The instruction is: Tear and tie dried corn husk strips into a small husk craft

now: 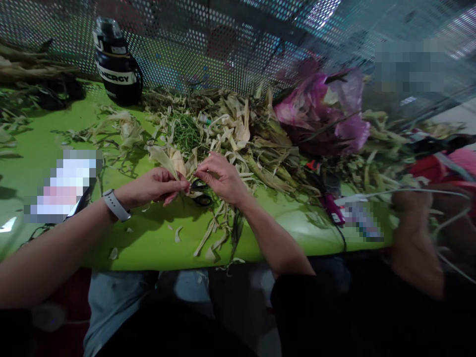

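Observation:
My left hand [163, 184] is closed, thumb and fingers pinching the base of a bunch of pale dried corn husk [178, 163] that fans upward like petals. Close beside it, my right hand [222, 179] is closed too, its thumb and fingertips pressed together by the edge of the bunch. Whatever lies between those right fingertips is too small to make out. Black-handled scissors [203, 200] rest on the green tabletop [148, 243] beneath and between both hands. Loose husk strips [213, 233] trail down the table near my right wrist.
Behind my hands spread heaped dry husks [267, 148] and thin green stems [186, 130]. A black bottle [118, 69] stands at the back left, a phone [67, 186] lies left. Rightward are a pink plastic bag [320, 111], a magenta-handled tool [332, 208] and another person's arm [416, 243].

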`<act>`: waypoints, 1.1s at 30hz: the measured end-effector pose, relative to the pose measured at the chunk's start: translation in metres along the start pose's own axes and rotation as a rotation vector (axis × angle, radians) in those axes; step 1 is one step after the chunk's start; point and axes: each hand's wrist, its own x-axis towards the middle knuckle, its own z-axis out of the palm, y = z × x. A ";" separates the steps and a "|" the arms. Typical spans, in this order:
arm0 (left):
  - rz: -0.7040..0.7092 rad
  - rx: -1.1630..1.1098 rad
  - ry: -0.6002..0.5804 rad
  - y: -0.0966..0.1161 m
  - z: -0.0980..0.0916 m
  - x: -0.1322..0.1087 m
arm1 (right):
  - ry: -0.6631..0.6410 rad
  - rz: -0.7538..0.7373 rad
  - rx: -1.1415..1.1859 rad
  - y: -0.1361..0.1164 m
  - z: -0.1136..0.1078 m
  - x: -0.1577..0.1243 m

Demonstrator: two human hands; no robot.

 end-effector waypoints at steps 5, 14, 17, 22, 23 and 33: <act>0.034 -0.072 0.023 -0.001 -0.001 -0.001 | 0.061 0.008 -0.004 0.001 0.005 -0.001; 0.052 -0.527 0.161 -0.006 0.005 0.008 | 0.423 0.032 -0.082 -0.002 0.005 -0.003; 0.087 -0.457 0.238 -0.007 0.008 0.009 | 0.190 0.000 -0.069 -0.005 0.010 -0.004; 0.147 -0.330 0.326 -0.009 0.010 0.009 | -0.048 -0.048 -0.025 -0.003 0.021 -0.004; 0.154 -0.292 0.342 -0.009 0.011 0.009 | -0.049 -0.046 -0.022 -0.003 0.022 -0.004; 0.186 0.052 0.404 -0.010 0.009 0.009 | -0.112 -0.096 -0.041 -0.006 0.022 -0.004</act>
